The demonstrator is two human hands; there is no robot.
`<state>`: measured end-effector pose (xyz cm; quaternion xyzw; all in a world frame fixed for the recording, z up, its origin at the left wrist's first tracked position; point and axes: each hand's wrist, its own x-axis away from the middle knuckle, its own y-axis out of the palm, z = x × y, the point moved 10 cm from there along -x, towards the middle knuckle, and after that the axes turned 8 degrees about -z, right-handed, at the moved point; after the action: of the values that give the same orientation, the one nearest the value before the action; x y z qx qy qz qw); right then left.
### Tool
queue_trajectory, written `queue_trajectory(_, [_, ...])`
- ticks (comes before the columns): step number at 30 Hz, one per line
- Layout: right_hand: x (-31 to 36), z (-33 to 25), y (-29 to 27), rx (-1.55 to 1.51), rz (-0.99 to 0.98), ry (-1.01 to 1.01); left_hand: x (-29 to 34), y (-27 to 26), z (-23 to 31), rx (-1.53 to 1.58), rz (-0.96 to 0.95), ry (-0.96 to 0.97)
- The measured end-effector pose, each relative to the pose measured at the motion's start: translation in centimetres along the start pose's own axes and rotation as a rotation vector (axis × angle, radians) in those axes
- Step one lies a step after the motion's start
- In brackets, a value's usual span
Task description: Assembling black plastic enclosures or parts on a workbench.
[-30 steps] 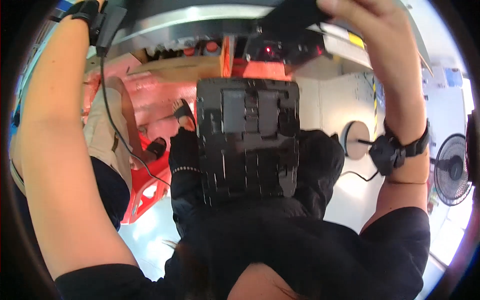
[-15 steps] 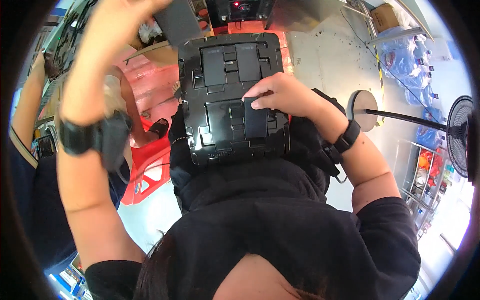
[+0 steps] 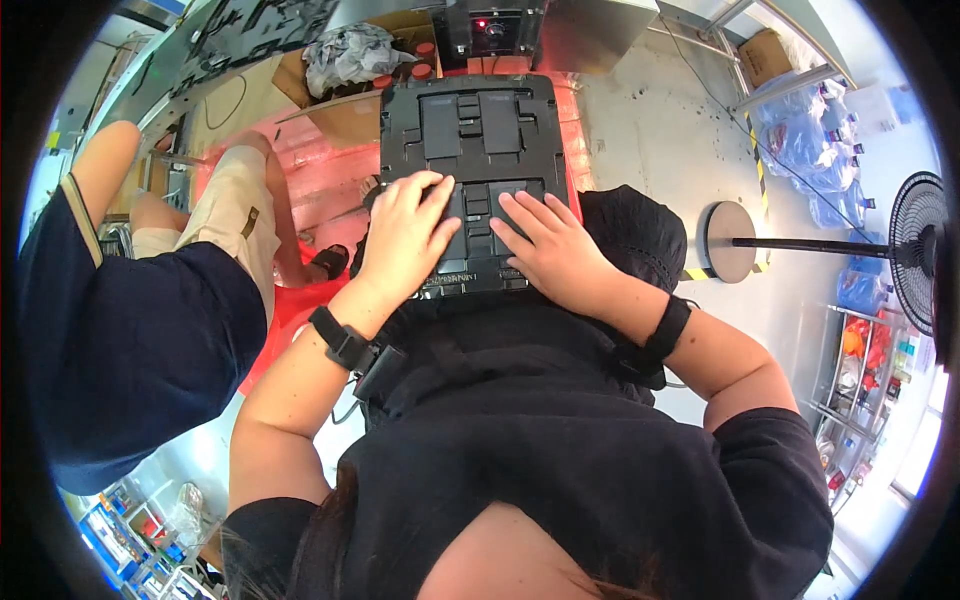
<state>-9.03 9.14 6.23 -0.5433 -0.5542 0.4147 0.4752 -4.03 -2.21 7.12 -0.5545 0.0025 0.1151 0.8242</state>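
Observation:
A black moulded plastic tray (image 3: pixel 399 130) rests on my lap, with rectangular recesses in it. Two flat matte-black rectangular pieces, a left one (image 3: pixel 439 127) and a right one (image 3: pixel 499 123), lie side by side in its far half. My left hand (image 3: pixel 405 235) lies over the near left recess, fingers apart, touching a dark flat piece (image 3: pixel 455 243) there. Over the near right recess, my right hand (image 3: pixel 562 255) rests with its fingers stretched out on another dark piece (image 3: pixel 512 244), partly covered by the hand. Neither hand grips anything.
A person in a dark shirt (image 3: pixel 150 340) and light shorts sits close on my left. Beyond the tray stand a black unit with a red light (image 3: pixel 492 30) and a cardboard box (image 3: pixel 350 125) holding grey plastic. A round-based fan (image 3: pixel 915 250) stands at right, near bagged bottles (image 3: pixel 800 130).
My left hand has come down from the upper left onto the tray's near left recess, where a dark piece now shows. My right hand has let go of its piece and flattened over it.

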Motion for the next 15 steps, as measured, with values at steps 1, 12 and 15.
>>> queue_trajectory(1, [0.2, -0.1, 1.2, 0.075, -0.095, 0.017, 0.6, 0.2, 0.6, -0.046, -0.025, 0.025])
queue_trajectory(12, [3.0, -0.3, -1.9, -0.193, 0.258, 0.013, -1.9, -3.8, -1.7, 0.010, 0.037, -0.084])
queue_trajectory(15, [4.2, 0.1, -3.1, -0.240, 0.394, 0.072, -6.1, -5.7, -10.5, 1.229, 0.269, -0.364])
